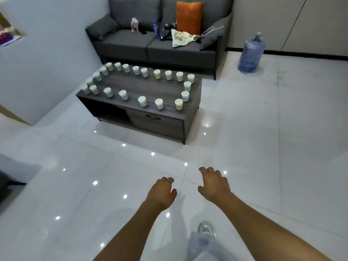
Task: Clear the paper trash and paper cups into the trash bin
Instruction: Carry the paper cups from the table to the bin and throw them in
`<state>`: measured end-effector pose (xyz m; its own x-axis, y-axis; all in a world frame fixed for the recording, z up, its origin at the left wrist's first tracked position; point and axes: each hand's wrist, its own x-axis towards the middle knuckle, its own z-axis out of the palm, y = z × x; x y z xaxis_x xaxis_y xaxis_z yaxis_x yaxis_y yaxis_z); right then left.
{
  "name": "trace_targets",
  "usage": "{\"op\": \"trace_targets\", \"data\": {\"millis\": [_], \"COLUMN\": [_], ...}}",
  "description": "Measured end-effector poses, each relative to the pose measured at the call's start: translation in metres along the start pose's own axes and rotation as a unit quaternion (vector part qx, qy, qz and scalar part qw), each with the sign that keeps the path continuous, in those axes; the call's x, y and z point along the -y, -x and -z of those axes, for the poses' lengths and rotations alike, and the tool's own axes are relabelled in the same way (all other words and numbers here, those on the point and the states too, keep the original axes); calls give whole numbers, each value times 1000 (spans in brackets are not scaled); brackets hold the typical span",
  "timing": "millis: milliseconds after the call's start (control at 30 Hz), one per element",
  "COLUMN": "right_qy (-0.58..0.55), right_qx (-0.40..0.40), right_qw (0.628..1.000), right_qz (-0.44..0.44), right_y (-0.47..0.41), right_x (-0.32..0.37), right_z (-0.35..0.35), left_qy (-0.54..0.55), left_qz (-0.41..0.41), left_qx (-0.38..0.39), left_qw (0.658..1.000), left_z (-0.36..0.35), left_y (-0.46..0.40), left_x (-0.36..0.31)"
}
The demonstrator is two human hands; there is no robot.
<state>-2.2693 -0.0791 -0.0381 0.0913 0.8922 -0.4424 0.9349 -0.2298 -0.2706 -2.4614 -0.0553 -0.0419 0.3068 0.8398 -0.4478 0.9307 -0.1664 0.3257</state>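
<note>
Both hands near and empty, left hand (162, 191) loosely curled, right hand (214, 182) fingers spread. Cups (142, 101) ringing far table (150, 87) edge, untouched. No bin in view. Barely begun.

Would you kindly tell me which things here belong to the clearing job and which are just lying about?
For the job: paper cups ringing the coffee table; crumpled paper on the sofa.
Lying about: orange cushion, water jug, blue bottle, white cable.
</note>
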Motion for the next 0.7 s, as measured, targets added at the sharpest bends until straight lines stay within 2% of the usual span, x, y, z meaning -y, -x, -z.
{"op": "trace_targets", "data": {"millis": [200,367,700], "right_qy": [25,35,0], "right_qx": [10,14,29], "right_qw": [999,999,999], "right_qz": [19,26,-29], "right_y": [-110,-205,-376], "right_x": [9,37,111], "right_z": [55,86,138], "left_qy": [31,34,18], "left_qz": [42,61,27], "left_qx": [-4,-7,16], "left_qw": [999,998,999], "left_z": [44,89,205], "left_y": [-85,-167,-347], "left_x": [8,40,106]}}
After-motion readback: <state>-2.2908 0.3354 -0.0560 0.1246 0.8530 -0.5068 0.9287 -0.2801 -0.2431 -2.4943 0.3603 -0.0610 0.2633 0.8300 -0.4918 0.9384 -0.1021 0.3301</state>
